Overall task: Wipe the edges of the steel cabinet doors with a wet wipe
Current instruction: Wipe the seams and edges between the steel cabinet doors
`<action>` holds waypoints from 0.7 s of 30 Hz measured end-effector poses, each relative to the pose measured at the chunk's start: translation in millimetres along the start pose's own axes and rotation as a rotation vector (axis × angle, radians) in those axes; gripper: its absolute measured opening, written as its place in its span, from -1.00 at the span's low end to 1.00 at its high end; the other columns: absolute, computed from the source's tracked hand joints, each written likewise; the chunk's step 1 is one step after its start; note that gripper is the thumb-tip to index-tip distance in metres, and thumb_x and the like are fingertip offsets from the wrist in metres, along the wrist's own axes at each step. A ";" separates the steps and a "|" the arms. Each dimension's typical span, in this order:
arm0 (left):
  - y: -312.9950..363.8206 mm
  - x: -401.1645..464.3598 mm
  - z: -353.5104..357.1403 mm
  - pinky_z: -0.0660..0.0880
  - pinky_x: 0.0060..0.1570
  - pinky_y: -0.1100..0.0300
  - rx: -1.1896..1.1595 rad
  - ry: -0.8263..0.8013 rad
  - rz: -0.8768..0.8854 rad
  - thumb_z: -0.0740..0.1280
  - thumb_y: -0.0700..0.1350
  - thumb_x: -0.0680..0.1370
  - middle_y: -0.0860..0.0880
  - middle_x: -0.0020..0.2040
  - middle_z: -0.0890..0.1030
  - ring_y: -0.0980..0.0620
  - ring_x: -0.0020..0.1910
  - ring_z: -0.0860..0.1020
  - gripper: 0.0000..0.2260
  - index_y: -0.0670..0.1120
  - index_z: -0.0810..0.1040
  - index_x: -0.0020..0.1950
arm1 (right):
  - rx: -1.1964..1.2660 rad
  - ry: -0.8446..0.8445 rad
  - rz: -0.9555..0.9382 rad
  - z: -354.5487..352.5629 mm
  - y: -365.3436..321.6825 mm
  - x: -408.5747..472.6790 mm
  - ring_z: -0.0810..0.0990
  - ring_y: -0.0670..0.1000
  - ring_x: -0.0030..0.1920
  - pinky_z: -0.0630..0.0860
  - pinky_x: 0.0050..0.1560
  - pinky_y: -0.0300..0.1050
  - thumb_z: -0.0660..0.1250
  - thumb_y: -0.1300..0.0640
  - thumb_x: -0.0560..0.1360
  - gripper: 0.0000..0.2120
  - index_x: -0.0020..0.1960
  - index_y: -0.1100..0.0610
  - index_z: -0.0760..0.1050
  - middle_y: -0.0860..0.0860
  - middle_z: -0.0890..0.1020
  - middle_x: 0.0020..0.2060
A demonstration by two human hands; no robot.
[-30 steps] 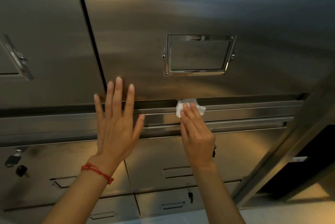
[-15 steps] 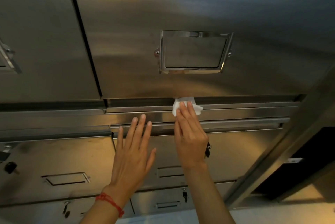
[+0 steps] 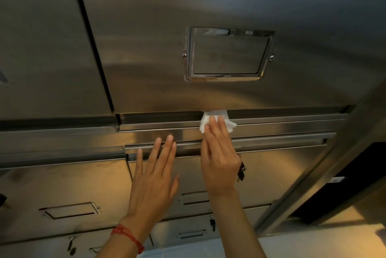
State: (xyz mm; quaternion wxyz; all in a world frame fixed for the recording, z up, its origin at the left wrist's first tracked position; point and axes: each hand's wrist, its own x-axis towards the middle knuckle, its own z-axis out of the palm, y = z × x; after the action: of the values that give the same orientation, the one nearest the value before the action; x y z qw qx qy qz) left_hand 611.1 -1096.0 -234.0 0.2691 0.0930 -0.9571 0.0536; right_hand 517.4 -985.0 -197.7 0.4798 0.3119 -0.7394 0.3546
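Head view, looking along a steel cabinet front. The right hand (image 3: 219,159), at centre frame, lies with fingers straight and together, its fingertips pressing a white wipe (image 3: 215,120) against the lower edge of the large upper door (image 3: 208,6). The wipe is crumpled; its top sits in the dark gap under that door, and its lower part spreads over the horizontal rail (image 3: 282,124) just below. Nothing is curled round the wipe; it is held by flat finger pressure only.

The left hand (image 3: 154,180), just left of the right hand and apart from it, is fully spread and holds nothing. Its fingertips reach the upper lip of the lower drawer (image 3: 271,163), and the palm lies over the drawer front; whether the palm touches the steel cannot be told. A red cord (image 3: 127,234) circles the left wrist at lower centre.

On the upper door, above the wipe, a rectangular chrome frame (image 3: 229,53) is fixed with a screw at either side. A dark vertical seam (image 3: 92,38) in the upper left divides this door from a second door (image 3: 37,38) beside it.

Below the rail, the drawers carry recessed pulls, one at lower left (image 3: 70,209). A small dark key (image 3: 241,171) hangs just right of the right hand, partly hidden by it. A second key (image 3: 212,223) hangs lower, between the forearms. At the right edge a steel post (image 3: 323,163) runs diagonally, with a dark opening (image 3: 344,180) beyond it. Pale floor (image 3: 313,245) shows along the bottom right.
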 end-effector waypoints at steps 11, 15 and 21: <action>-3.5 -0.5 1.2 0.02 0.39 -0.16 -0.027 0.015 0.048 0.07 0.03 0.49 -0.08 0.51 0.14 -0.05 0.50 -0.02 -0.39 -0.15 0.05 0.50 | -0.027 0.015 -0.039 -4.8 6.4 6.4 0.52 0.16 0.20 0.51 0.16 0.05 0.36 0.32 0.46 -0.81 0.06 0.34 0.58 0.20 0.58 0.11; -4.1 -2.0 4.8 0.00 0.40 -0.16 -0.009 0.026 0.047 0.06 0.03 0.50 -0.07 0.52 0.11 -0.05 0.51 -0.05 -0.39 -0.15 0.03 0.51 | -0.027 0.055 0.009 0.1 1.8 3.8 0.52 0.19 0.19 0.49 0.19 0.05 0.35 0.32 0.45 -0.81 0.04 0.37 0.58 0.23 0.58 0.09; 2.0 -0.6 13.7 -0.08 0.41 -0.17 -0.011 0.060 0.015 0.05 0.04 0.50 -0.04 0.54 -0.18 -0.07 0.51 -0.10 -0.34 -0.11 -0.14 0.53 | 0.004 0.014 -0.104 0.3 12.2 4.8 0.54 0.15 0.19 0.53 0.15 0.03 0.38 0.30 0.46 -0.79 0.08 0.31 0.56 0.20 0.59 0.10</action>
State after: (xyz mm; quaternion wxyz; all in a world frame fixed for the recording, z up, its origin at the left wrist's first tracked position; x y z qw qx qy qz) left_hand 604.3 -1096.1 -246.0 0.2980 0.0829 -0.9495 0.0534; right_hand 505.8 -979.1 -196.0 0.5022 0.3485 -0.7181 0.3328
